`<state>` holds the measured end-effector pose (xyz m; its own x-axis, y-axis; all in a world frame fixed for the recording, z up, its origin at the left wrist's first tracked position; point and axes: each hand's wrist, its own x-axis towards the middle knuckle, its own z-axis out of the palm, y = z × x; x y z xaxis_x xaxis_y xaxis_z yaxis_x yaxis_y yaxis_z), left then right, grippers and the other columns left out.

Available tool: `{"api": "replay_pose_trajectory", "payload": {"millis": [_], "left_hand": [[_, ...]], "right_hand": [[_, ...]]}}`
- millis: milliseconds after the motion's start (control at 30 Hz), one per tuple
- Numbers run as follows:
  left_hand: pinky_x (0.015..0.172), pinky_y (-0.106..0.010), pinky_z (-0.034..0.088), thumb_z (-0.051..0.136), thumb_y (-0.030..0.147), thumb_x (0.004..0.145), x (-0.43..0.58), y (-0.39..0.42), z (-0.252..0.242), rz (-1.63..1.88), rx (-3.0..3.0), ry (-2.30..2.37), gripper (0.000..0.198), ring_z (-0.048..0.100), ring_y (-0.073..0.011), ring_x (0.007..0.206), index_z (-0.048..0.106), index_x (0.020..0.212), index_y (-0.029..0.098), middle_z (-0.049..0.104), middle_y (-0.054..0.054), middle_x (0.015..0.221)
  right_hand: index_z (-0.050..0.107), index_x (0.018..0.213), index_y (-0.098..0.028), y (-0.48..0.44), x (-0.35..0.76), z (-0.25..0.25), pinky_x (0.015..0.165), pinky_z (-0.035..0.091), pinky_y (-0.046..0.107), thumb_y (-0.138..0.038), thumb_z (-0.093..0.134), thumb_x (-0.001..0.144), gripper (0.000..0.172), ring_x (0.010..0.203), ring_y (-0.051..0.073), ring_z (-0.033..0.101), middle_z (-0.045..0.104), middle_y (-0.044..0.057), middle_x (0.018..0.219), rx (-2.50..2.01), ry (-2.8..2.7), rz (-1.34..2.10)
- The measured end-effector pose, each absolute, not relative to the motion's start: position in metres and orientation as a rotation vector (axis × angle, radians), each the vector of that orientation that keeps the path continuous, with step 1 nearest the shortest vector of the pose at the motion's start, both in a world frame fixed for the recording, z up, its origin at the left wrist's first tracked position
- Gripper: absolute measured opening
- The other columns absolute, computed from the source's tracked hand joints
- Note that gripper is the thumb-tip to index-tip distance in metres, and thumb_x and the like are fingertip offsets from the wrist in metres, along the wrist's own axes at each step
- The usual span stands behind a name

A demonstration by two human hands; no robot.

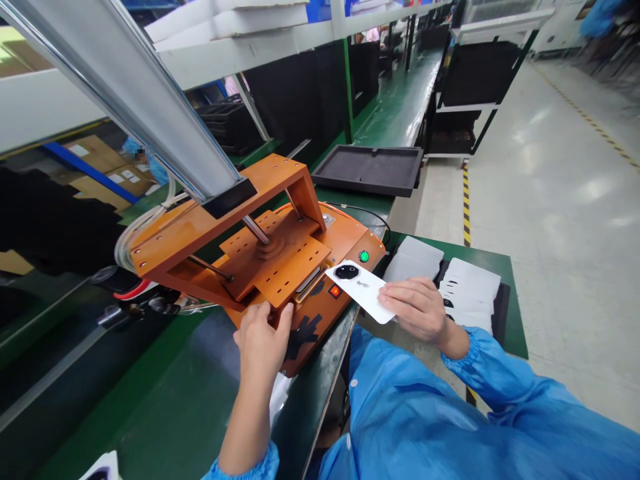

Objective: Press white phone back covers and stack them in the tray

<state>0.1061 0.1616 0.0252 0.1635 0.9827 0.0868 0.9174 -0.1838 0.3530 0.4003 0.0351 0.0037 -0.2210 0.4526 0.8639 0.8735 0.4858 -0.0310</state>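
The right hand (419,308) pinches a white panel (367,291) by its near right end, over the right side of the press (295,267), not under its plate. The left hand (261,343) curls at the press's near edge; whether it grips anything, I cannot tell. White stacks (470,287) lie right, whether done or left unclear.

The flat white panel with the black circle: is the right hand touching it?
Touching: the head view shows the right hand gripping the flat white panel at its plain end.
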Motion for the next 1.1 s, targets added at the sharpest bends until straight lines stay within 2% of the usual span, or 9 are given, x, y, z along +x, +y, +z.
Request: {"api": "replay_pose_trajectory", "payload": {"millis": [200,333,467,567,667,800,900,967,1100], "left_hand": [[0.084,-0.042,0.042,0.048,0.054,0.09,0.108,0.163,0.025,0.512,2.168,1.848,0.035,0.061,-0.0306,0.102,0.046,0.073,0.023,0.06,-0.006,0.093],[0.087,-0.044,0.045,0.051,0.054,0.087,0.11,0.16,0.029,0.616,2.079,1.828,0.035,0.062,-0.0311,0.1,0.05,0.071,0.023,0.06,-0.007,0.09],[0.08,-0.039,0.049,0.055,0.059,0.086,0.12,0.161,0.035,0.789,1.875,1.787,0.036,0.065,-0.0275,0.087,0.06,0.085,0.023,0.065,-0.006,0.083],[0.078,-0.037,0.052,0.065,0.053,0.081,0.138,0.173,0.035,0.967,1.662,1.732,0.039,0.068,-0.0277,0.092,0.065,0.103,0.022,0.072,-0.009,0.093],[0.068,-0.03,0.052,0.062,0.046,0.081,0.161,0.191,0.033,1.125,1.437,1.615,0.042,0.07,-0.0218,0.082,0.064,0.112,0.017,0.073,-0.01,0.098],[0.056,-0.024,0.048,0.06,0.042,0.081,0.177,0.198,0.035,1.229,1.225,1.445,0.046,0.062,-0.0124,0.062,0.061,0.117,0.013,0.071,-0.009,0.096],[0.054,-0.023,0.047,0.065,0.042,0.076,0.165,0.167,0.037,1.173,1.174,1.34,0.041,0.055,-0.0107,0.053,0.066,0.106,0.013,0.066,-0.002,0.075],[0.054,-0.023,0.047,0.067,0.044,0.078,0.147,0.13,0.036,1.09,1.188,1.304,0.037,0.056,-0.0119,0.054,0.068,0.099,0.014,0.063,0.001,0.066],[0.059,-0.024,0.048,0.059,0.054,0.09,0.101,0.054,0.031,0.93,1.361,1.441,0.039,0.063,-0.0161,0.065,0.07,0.103,0.019,0.069,-0.001,0.075]], "right_hand": [[0.072,0.114,-0.02,0.036,0.401,0.006,0.08,0.051,0.034,-0.016,0.055,0.099,0.023,0.101,0.018,0.074,0.08,0.007,0.104,-1.113,-1.859,-0.608],[0.071,0.117,-0.02,0.036,0.401,0.006,0.081,0.051,0.034,-0.015,0.056,0.098,0.025,0.101,0.018,0.075,0.08,0.007,0.105,-1.115,-1.85,-0.603],[0.069,0.121,-0.021,0.036,0.402,0.004,0.081,0.051,0.034,-0.015,0.056,0.098,0.028,0.099,0.018,0.076,0.08,0.007,0.104,-1.119,-1.839,-0.605],[0.069,0.123,-0.023,0.038,0.401,0.002,0.081,0.052,0.034,-0.013,0.055,0.098,0.031,0.1,0.019,0.076,0.08,0.007,0.106,-1.122,-1.829,-0.593],[0.069,0.125,-0.023,0.044,0.399,0.0,0.081,0.052,0.034,-0.01,0.054,0.097,0.034,0.105,0.02,0.075,0.079,0.008,0.11,-1.129,-1.814,-0.591],[0.069,0.126,-0.023,0.067,0.395,-0.005,0.084,0.053,0.035,-0.008,0.057,0.096,0.036,0.111,0.021,0.074,0.078,0.009,0.115,-1.1,-1.8,-0.595],[0.071,0.123,-0.024,0.098,0.391,-0.009,0.086,0.052,0.034,-0.01,0.057,0.097,0.032,0.111,0.02,0.073,0.077,0.008,0.118,-1.072,-1.786,-0.588],[0.073,0.118,-0.025,0.122,0.386,-0.01,0.086,0.051,0.034,-0.013,0.054,0.099,0.029,0.11,0.019,0.073,0.078,0.007,0.116,-1.066,-1.8,-0.571],[0.074,0.117,-0.026,0.171,0.369,-0.007,0.09,0.049,0.037,-0.022,0.048,0.105,0.029,0.114,0.019,0.07,0.077,0.006,0.118,-1.07,-1.952,-0.466]]}}
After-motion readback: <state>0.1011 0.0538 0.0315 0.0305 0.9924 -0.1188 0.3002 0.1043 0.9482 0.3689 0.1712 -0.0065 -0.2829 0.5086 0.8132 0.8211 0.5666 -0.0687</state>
